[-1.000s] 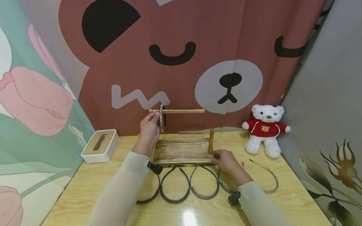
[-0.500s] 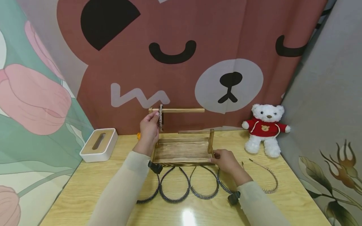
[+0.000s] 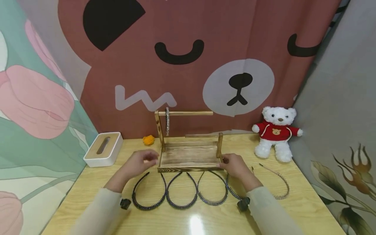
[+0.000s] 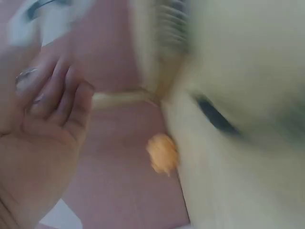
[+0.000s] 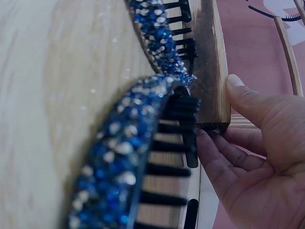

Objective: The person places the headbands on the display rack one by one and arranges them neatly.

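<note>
A sparkly headband (image 3: 167, 121) hangs from the upper rod of a wooden stand (image 3: 191, 157), near the rod's left end. My left hand (image 3: 139, 164) holds nothing. Its fingers are loosely bent just left of the stand's tray. The left wrist view is blurred, but that hand (image 4: 47, 129) shows with no object in it. At the tray's front right corner, my right hand (image 3: 236, 168) grips the stand. In the right wrist view, this hand (image 5: 267, 148) has its thumb on the wooden edge and fingers at the end. Blue-beaded toothed headbands (image 5: 124, 143) lie close by.
Several headbands (image 3: 181, 192) lie in a row before the stand, one partly behind my right hand. A pinkish headband (image 3: 285, 187) lies further right. A white tissue box (image 3: 102, 149) is at the left, an orange object (image 3: 148, 140) behind, a white teddy bear (image 3: 277, 133) at the right.
My left hand has let go of the sparkly headband and come down and left, beside the tray. The headband now hangs on the upper rod. My right hand keeps its grip on the stand.
</note>
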Tool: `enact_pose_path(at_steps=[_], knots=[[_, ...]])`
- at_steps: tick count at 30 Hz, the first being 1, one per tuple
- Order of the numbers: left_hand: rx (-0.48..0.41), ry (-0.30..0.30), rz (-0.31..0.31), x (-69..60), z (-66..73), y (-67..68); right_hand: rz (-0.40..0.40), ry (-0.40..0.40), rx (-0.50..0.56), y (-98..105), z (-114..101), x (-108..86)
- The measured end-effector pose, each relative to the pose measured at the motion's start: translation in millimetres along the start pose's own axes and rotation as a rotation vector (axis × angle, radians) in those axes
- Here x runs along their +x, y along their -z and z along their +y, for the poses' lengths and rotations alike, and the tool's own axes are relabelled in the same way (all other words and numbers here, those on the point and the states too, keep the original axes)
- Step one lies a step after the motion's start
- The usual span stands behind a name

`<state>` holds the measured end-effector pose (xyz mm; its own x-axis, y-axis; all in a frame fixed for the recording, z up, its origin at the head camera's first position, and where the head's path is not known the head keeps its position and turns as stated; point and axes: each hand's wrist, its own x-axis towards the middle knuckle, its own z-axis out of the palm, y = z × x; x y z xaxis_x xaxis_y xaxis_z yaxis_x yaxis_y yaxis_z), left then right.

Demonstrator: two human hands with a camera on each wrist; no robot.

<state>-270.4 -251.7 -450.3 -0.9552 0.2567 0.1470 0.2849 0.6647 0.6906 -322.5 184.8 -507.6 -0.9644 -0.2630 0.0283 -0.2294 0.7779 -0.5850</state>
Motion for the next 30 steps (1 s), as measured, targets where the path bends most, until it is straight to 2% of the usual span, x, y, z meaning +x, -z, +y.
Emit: enact_pose_path(at_steps=[2, 4, 6, 8, 11, 16, 24, 30], knots=[[0.148, -0.089, -0.166, -23.2, -11.1, -0.1, -0.002, -0.006, -0.007, 1.8, 1.4, -2.1], [0.219, -0.131, -0.259, -44.3, -19.0, 0.4, -0.002, -0.02, -0.004, 3.3, 2.2, -4.1], [0.255, -0.142, -0.304, -63.1, -23.9, 1.3, -0.005, -0.023, -0.006, 4.9, 2.9, -5.7], [0.27, -0.142, -0.322, -79.2, -26.4, 1.8, -0.011, -0.016, -0.008, 5.9, 3.4, -6.4], [0.261, -0.166, -0.337, -94.9, -28.4, 0.1, -0.015, -0.014, -0.007, 7.0, 4.4, -6.3], [0.266, -0.24, -0.333, -97.8, -29.5, -5.9, -0.001, -0.011, -0.001, 8.9, 6.3, -5.3], [0.322, -0.221, -0.366, -101.7, -38.5, -6.3, -0.017, 0.001, 0.036, 2.6, 0.1, -4.8], [0.317, -0.269, -0.35, -103.0, -40.8, -4.6, -0.026, -0.012, 0.021, 1.0, -1.5, -2.4]])
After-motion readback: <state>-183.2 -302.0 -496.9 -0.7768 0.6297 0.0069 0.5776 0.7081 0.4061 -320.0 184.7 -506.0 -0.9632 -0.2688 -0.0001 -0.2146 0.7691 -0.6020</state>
